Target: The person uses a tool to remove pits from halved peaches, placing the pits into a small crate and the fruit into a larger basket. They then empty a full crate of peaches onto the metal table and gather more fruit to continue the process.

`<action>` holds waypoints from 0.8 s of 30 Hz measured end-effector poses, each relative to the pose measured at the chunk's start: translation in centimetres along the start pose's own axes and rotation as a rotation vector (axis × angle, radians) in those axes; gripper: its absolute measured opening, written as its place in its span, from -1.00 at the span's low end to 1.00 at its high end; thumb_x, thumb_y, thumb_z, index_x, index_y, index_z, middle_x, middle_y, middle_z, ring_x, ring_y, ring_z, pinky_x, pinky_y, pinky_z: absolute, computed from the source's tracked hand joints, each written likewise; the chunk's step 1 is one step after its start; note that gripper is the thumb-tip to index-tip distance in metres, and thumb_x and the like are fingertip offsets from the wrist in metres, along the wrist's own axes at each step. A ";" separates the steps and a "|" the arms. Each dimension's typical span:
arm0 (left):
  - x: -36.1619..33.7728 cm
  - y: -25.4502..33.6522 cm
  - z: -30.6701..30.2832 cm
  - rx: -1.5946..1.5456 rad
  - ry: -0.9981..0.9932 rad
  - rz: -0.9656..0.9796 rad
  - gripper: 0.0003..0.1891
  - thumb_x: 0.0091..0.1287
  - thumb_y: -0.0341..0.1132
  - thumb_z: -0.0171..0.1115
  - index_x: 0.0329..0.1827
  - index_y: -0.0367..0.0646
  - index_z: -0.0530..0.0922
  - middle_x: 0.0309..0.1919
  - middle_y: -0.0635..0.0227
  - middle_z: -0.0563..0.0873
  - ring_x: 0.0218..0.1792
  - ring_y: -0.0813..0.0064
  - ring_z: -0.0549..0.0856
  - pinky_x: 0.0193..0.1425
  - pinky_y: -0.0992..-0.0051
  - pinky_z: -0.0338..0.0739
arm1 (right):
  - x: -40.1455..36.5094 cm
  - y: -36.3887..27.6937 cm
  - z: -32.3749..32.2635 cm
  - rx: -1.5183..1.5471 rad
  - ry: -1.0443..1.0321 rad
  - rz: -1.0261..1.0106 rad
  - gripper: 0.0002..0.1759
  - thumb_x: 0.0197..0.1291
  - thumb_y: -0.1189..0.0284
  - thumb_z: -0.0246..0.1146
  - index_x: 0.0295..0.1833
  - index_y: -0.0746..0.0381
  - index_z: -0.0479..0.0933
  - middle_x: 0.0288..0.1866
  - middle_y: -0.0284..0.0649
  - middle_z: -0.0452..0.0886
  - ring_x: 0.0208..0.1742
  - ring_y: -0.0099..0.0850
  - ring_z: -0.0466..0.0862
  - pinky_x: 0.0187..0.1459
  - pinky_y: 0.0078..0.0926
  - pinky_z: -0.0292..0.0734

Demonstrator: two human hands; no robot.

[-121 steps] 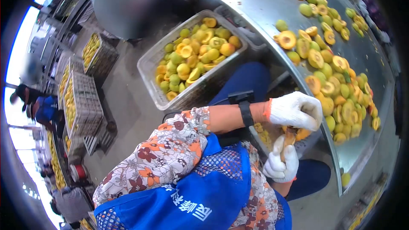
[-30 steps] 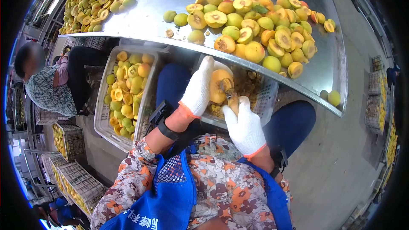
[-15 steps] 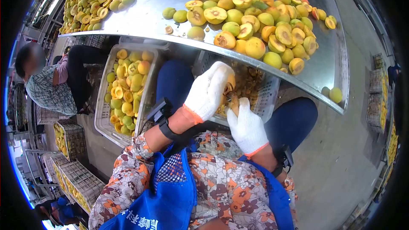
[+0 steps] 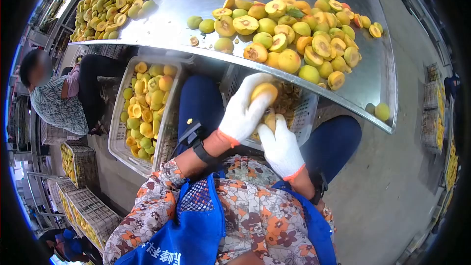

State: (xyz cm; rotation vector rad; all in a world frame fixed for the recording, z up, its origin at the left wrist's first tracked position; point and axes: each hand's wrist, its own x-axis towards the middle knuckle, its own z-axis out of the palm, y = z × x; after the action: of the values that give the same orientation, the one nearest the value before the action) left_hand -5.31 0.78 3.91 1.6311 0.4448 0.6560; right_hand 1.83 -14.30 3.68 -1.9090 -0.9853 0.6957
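My left hand [image 4: 247, 105], in a white glove, is closed around a yellow fruit half [image 4: 264, 91] above a crate of brown pits [image 4: 289, 99]. Just below and to the right, my gloved right hand [image 4: 282, 148] grips a small tool by its tan handle [image 4: 270, 119]. The tool's tip is hidden behind the left hand and the fruit. Beyond both hands, a heap of halved yellow-green fruit [image 4: 314, 37] lies on the metal table [image 4: 171, 27].
A crate of fruit halves [image 4: 113, 132] stands left of my knee. A co-worker [image 4: 56, 95] sits at the far left. More fruit crates [image 4: 93, 206] stand at lower left and at the right edge [image 4: 431, 127]. The table's raised metal edge [image 4: 221, 55] runs just beyond my hands.
My left hand has turned, so the fruit now shows its smooth, rounded side instead of its dark centre. The tool's dark metal part is no longer visible. The view has shifted slightly.
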 end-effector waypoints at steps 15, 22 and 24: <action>1.4 -1.1 -1.2 0.218 -0.237 -0.258 -0.65 0.64 -0.10 0.05 -0.03 -0.23 0.62 -0.32 0.09 0.76 -0.29 0.26 0.75 -0.10 0.34 0.61 | -0.7 -1.7 -1.1 1.067 -0.386 0.623 -0.89 0.60 0.34 0.07 -0.04 0.13 0.36 -0.61 -0.44 0.31 -0.78 -0.66 0.16 -0.74 -0.63 0.05; 1.5 -1.6 -2.0 0.162 -0.285 -0.070 -0.61 0.67 -0.10 -0.04 -0.05 -0.20 0.66 -0.27 0.25 0.77 -0.23 0.47 0.73 -0.01 0.42 0.61 | -0.4 -1.2 -0.7 1.091 -0.463 0.638 -0.89 0.60 0.33 0.07 -0.06 0.09 0.36 -0.60 -0.46 0.29 -0.77 -0.65 0.17 -0.74 -0.62 0.03; 2.5 -1.4 -1.6 0.207 -0.336 -0.364 -0.62 0.67 -0.12 -0.03 -0.04 -0.22 0.65 -0.23 0.19 0.76 -0.17 0.44 0.73 0.05 0.44 0.60 | -0.4 -0.8 -0.2 1.018 -0.399 0.630 -0.91 0.61 0.32 0.07 -0.05 0.05 0.36 -0.59 -0.46 0.29 -0.76 -0.65 0.17 -0.74 -0.61 0.02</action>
State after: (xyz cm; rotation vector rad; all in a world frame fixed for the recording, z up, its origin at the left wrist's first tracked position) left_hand -4.37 3.80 3.07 1.7545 0.5558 0.0615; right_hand 1.47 -14.48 4.54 -1.1297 -0.0966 1.6102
